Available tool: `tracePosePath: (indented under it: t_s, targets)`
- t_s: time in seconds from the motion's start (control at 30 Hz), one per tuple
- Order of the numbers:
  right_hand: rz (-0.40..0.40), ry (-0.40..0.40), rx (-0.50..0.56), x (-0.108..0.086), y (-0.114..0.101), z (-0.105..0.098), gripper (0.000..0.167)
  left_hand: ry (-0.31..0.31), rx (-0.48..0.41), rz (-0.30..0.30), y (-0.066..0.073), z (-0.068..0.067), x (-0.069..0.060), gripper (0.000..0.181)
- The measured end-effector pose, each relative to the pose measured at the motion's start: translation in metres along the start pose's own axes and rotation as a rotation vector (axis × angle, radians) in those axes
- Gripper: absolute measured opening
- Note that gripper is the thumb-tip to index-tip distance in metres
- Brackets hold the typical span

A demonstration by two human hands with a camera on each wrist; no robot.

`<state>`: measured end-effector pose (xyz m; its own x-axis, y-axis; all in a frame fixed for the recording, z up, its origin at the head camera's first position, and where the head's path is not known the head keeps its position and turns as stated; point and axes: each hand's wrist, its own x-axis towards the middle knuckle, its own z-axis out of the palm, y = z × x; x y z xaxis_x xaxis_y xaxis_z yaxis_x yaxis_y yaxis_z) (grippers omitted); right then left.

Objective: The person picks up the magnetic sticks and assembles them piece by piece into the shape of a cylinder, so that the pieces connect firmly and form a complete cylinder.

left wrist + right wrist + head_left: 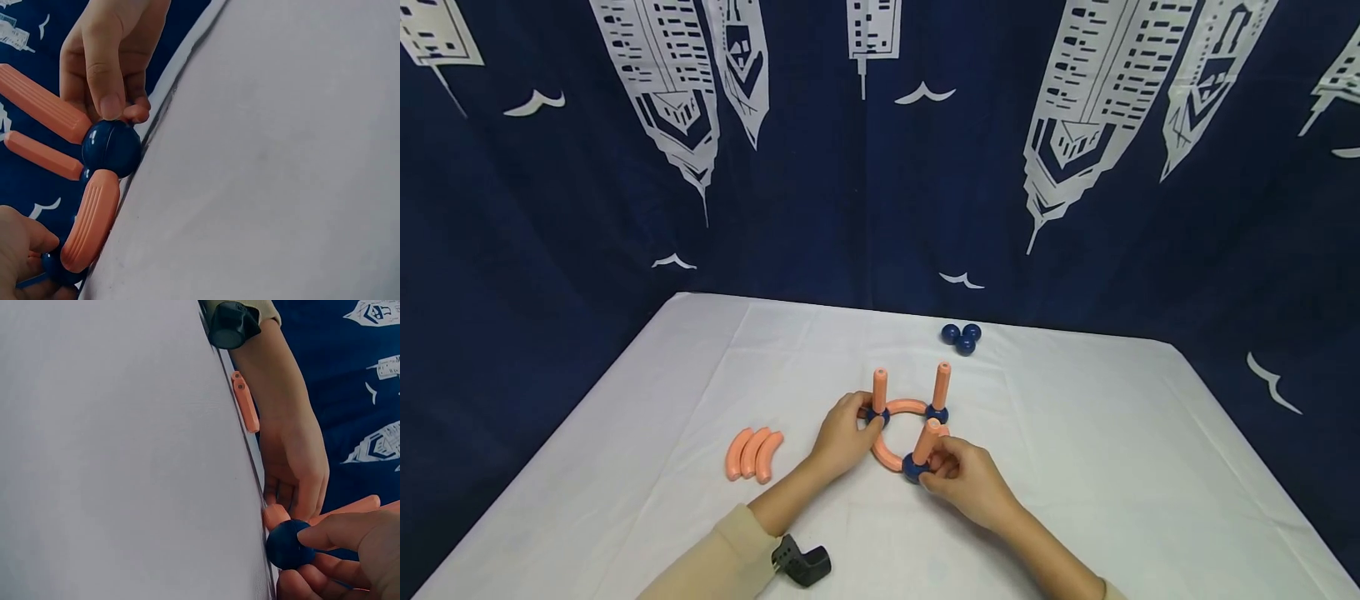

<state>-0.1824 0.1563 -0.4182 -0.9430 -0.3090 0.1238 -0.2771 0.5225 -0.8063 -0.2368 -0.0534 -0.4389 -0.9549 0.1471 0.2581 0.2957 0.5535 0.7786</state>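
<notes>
A ring of curved orange pieces and blue balls lies on the table, with straight orange rods standing up from the balls. My left hand pinches the left blue ball between thumb and fingers, below its upright rod. At the ring's near side, my right hand grips the front blue ball; its rod leans slightly. The right thumb presses on that front ball in the left wrist view. Nobody touches the back right ball.
Several loose curved orange pieces lie left of the ring. Three blue balls sit together near the far edge. The white-covered table ends at a dark blue patterned curtain. A black device is at the left wrist.
</notes>
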Motion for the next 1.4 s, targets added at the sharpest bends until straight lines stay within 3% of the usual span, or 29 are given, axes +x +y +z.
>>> tracePosePath:
  t_s: [0.23,0.5,0.77,1.03,1.23,1.4]
  targets:
    - [0.0,0.026,-0.016,0.002,0.001,0.006,0.021,0.014,-0.017,-0.02,-0.001,-0.001,0.002,0.035]
    - [0.004,0.037,-0.035,0.003,-0.001,0.009,0.021,0.105,0.001,0.019,0.008,0.001,-0.023,0.052]
    - [-0.012,0.055,-0.025,0.006,-0.002,0.013,0.021,0.028,0.027,0.141,0.018,0.004,-0.042,0.031]
    - [-0.037,0.07,0.018,0.008,-0.003,0.016,0.021,-0.081,-0.133,0.213,0.025,0.008,-0.045,0.039]
    - [-0.044,0.081,0.023,0.009,-0.005,0.017,0.02,-0.054,-0.124,0.282,0.025,0.013,-0.044,0.027]
    - [-0.047,0.065,0.013,0.01,-0.005,0.014,0.019,-0.033,-0.098,0.282,0.022,0.014,-0.044,0.027]
